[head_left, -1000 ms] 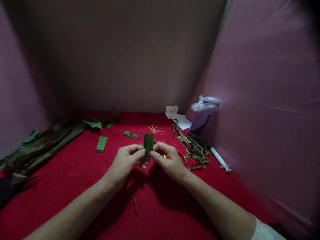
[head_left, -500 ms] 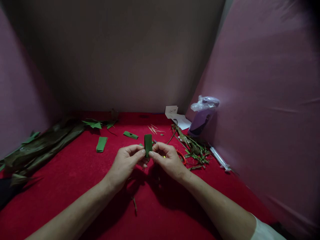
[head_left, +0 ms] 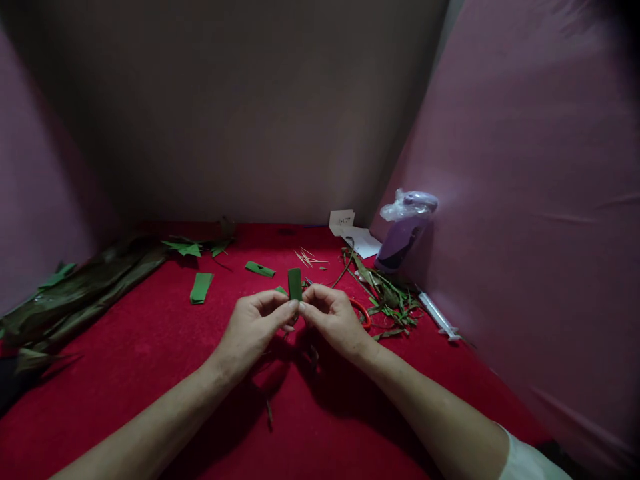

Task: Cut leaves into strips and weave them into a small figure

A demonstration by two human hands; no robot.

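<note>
A small folded green leaf strip (head_left: 295,283) stands upright between my two hands, its lower end hidden by the thumbs. My left hand (head_left: 260,317) pinches it from the left, thumb across its lower part. From the right, my right hand (head_left: 333,317) holds its lower edge with thumb and bent fingers, and the two thumb tips meet. Red-handled scissors (head_left: 364,315) lie partly hidden behind my right hand. Beyond the hands are a cut leaf strip (head_left: 260,269) and a pile of thin wooden sticks (head_left: 309,258). Another green piece (head_left: 201,288) lies to the left.
Long dried leaves (head_left: 90,287) lie at the left, with green leaf scraps (head_left: 185,249) behind. On the right are leaf trimmings (head_left: 393,293), a syringe (head_left: 439,317), a purple bottle (head_left: 404,237) and white paper (head_left: 363,241). A red cloth (head_left: 150,373) covers the table between pink side walls.
My left thumb has moved right across the lower part of the leaf strip, towards my right thumb. Less of the strip shows now. The view has shifted slightly.
</note>
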